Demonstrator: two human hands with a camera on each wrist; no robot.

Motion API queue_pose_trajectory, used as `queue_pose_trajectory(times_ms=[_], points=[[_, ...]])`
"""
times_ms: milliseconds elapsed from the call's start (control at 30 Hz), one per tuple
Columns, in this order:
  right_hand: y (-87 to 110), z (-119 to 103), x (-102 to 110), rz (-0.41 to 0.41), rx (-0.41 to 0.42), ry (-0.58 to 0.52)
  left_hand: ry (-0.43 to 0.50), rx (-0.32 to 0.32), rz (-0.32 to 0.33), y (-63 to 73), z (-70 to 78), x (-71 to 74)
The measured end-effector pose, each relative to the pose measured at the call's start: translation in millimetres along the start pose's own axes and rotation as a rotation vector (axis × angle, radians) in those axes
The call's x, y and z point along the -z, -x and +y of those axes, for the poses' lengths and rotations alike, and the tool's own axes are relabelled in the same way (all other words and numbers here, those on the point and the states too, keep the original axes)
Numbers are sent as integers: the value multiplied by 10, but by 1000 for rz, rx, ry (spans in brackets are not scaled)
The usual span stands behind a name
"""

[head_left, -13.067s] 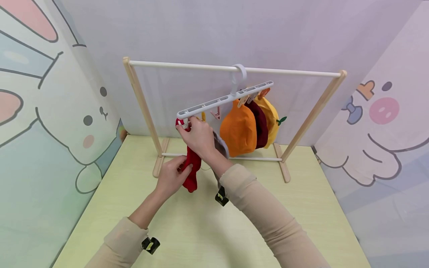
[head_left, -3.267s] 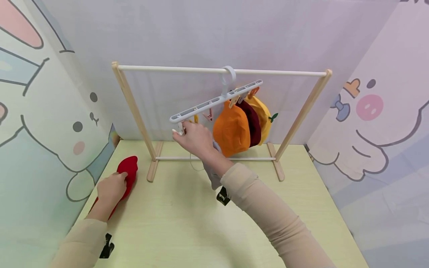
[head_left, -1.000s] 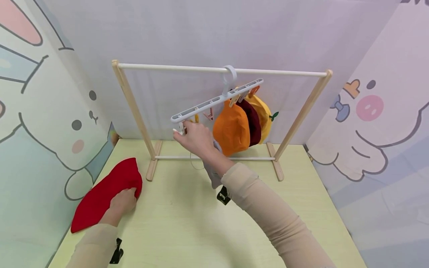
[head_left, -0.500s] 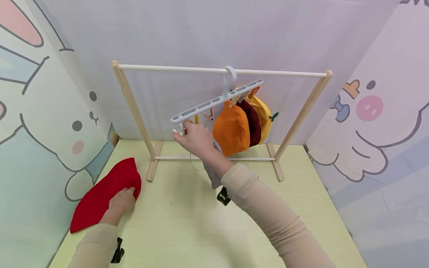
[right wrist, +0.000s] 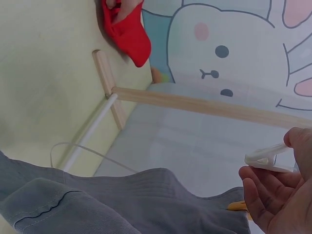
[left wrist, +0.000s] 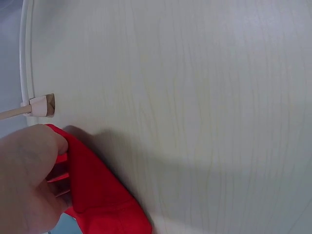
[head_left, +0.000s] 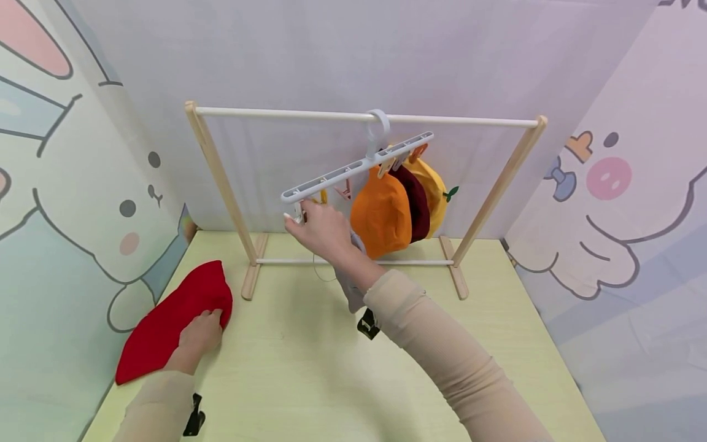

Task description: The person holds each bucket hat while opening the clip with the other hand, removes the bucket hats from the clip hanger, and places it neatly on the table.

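In the head view, a red hat (head_left: 173, 322) lies at the left side of the table. My left hand (head_left: 200, 336) holds its right edge, and the left wrist view shows the thumb and fingers pinching the red cloth (left wrist: 97, 195). My right hand (head_left: 326, 230) is at the near end of the grey clip hanger (head_left: 326, 180). There it pinches a white clip (right wrist: 268, 158), with no cloth visible in the clip. Beside this hand a grey hat (right wrist: 146, 200) hangs from a yellow clip (right wrist: 238, 206), partly hidden by my arm in the head view.
The hanger's hook (head_left: 381, 120) sits on the white top bar (head_left: 287, 113) of a wooden rack (head_left: 218, 166). Orange (head_left: 381, 215), dark red (head_left: 415, 205) and yellow (head_left: 433, 190) hats hang on its far half. A pink clip (head_left: 345, 190) hangs near the middle. Cartoon walls enclose the table.
Earlier the red hat hung at the white clip with both hands on it. My left hand has since brought it down to the table's left side. Over the last second almost nothing moves.
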State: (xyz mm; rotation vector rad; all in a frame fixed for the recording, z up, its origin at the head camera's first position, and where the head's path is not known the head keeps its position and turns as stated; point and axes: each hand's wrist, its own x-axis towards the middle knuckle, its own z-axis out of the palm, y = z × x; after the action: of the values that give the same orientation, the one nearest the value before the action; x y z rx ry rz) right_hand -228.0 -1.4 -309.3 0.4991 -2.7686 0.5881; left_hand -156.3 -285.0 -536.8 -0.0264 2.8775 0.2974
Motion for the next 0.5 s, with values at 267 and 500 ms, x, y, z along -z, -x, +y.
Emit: queue_pose_trajectory(times_ms=[267,500], points=[[2,-6,5,1,17,-17,8,-2,16,31,12,39],[-2,-10,17,-5,21,-12,41,-58,105,41,0,34]])
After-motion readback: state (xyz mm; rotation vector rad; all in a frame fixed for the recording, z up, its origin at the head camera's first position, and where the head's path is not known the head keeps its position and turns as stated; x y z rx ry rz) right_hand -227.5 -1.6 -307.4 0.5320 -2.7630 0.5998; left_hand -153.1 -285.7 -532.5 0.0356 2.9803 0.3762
